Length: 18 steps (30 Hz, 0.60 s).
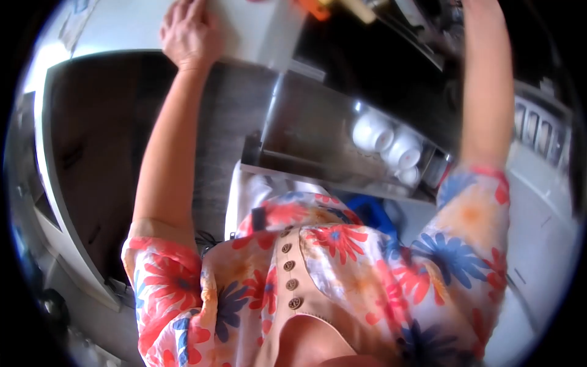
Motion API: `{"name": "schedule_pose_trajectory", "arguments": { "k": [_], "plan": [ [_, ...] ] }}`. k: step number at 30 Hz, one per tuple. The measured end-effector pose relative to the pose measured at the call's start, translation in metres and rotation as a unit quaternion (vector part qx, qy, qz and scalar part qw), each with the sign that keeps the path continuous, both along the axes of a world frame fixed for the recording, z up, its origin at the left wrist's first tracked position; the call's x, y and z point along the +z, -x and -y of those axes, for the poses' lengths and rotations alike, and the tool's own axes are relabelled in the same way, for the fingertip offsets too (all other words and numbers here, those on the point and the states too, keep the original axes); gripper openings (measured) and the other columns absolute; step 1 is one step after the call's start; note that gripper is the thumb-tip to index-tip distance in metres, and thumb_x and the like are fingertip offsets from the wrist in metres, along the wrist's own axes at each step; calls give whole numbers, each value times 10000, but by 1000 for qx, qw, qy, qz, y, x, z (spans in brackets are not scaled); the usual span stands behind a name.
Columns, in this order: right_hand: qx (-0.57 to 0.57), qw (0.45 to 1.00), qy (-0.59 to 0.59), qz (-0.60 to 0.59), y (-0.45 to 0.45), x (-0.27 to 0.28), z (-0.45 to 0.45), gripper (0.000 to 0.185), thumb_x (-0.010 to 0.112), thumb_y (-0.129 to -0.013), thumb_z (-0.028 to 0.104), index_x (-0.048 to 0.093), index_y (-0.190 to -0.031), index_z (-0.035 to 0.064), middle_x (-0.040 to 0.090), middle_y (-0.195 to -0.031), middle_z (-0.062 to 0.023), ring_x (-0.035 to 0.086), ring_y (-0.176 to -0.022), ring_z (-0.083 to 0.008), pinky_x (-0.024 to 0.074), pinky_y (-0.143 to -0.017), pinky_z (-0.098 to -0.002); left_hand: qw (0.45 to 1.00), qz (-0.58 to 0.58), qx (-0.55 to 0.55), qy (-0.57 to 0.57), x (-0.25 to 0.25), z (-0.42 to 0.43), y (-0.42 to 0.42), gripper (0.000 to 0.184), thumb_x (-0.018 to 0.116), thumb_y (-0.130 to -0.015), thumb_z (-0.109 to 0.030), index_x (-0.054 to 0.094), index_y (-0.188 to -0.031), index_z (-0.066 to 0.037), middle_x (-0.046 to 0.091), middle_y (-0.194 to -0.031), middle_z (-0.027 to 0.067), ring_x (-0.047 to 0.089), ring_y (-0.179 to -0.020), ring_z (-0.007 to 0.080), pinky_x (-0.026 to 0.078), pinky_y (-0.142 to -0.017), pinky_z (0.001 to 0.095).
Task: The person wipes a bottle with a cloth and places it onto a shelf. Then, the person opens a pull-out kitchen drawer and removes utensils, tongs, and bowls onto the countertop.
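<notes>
My left hand (191,35) rests on a pale countertop (257,30) at the top, its back facing up and its fingertips cut off by the frame edge. My right arm reaches up at the top right, and the hand is out of frame. Between my arms, an open drawer (299,131) holds several white cups or bowls (372,131) at its right end. An orange item (313,7) and a light wooden-looking handle (358,10) lie at the top centre, both blurred.
A dark surface spreads behind the drawer. Dark cabinet fronts (92,153) stand at the left. Something blue (374,215) is below the drawer. A rack with slots (535,125) is at the right. The drawer's front edge sits close to my body.
</notes>
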State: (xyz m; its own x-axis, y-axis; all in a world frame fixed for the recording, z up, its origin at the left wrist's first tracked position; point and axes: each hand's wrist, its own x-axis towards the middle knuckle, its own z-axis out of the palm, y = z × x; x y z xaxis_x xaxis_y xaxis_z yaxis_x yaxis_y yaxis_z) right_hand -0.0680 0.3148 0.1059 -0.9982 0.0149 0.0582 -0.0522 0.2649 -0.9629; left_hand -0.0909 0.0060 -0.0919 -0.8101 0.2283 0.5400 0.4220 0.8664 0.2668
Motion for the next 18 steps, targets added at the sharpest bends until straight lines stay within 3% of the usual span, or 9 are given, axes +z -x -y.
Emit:
{"name": "schedule_pose_trajectory", "arguments": {
  "k": [4,6,10,11,13,14,16,18],
  "plan": [
    [206,962,81,160,-167,-7,24,231,516,-876,180,589,-969,-19,627,-880,-146,623,-719,-157,491,-545,-239,1000,10,4,22,-12,16,9,287,456,-841,-277,607,-1084,-255,551,-1172,-48,461,-1133,211,345,-959,352],
    [153,903,185,355,-239,-53,27,194,526,-865,108,599,-987,-23,636,-884,-99,635,-803,-153,501,-577,-228,999,22,-17,31,-15,24,16,304,438,-849,-281,596,-1108,-254,539,-1193,-43,456,-1136,219,335,-972,333],
    [-210,789,103,568,-381,-224,25,344,562,-858,194,507,-1149,18,593,-1013,-105,620,-849,-188,504,-598,-275,997,55,-26,53,-43,37,29,316,450,-844,-320,568,-1133,-274,518,-1222,-28,441,-1147,247,343,-965,366],
    [-227,796,117,548,-358,-221,13,359,564,-857,204,494,-1159,23,584,-1026,-104,616,-856,-192,504,-605,-288,998,7,-1,60,-1,65,71,337,424,-849,-358,556,-1147,-276,509,-1234,-26,437,-1155,235,339,-967,370],
    [-287,750,185,567,-387,-249,4,391,567,-855,225,469,-1181,33,566,-1054,-100,608,-869,-199,502,-618,-312,993,-18,5,116,1,84,97,351,389,-873,-327,537,-1182,-249,507,-1245,-25,459,-1140,206,334,-968,354],
    [-292,753,176,562,-394,-259,3,386,563,-857,226,468,-1177,34,565,-1050,-100,608,-865,-200,501,-622,-317,992,-29,15,122,9,88,100,354,372,-891,-286,527,-1200,-211,510,-1244,-20,478,-1125,181,339,-954,340],
    [-300,763,154,552,-392,-269,8,374,555,-862,229,467,-1169,35,564,-1044,-98,609,-858,-201,500,-629,-327,994,-46,-20,102,6,124,146,380,360,-889,-374,529,-1204,-244,501,-1264,-29,464,-1162,201,323,-1004,332],
    [-294,776,157,535,-390,-268,17,372,559,-860,230,472,-1168,40,569,-1037,-95,613,-845,-190,498,-634,-317,994,-36,-9,102,23,133,154,408,345,-898,-383,527,-1207,-189,516,-1246,2,501,-1132,217,362,-977,343]
  ]
}}
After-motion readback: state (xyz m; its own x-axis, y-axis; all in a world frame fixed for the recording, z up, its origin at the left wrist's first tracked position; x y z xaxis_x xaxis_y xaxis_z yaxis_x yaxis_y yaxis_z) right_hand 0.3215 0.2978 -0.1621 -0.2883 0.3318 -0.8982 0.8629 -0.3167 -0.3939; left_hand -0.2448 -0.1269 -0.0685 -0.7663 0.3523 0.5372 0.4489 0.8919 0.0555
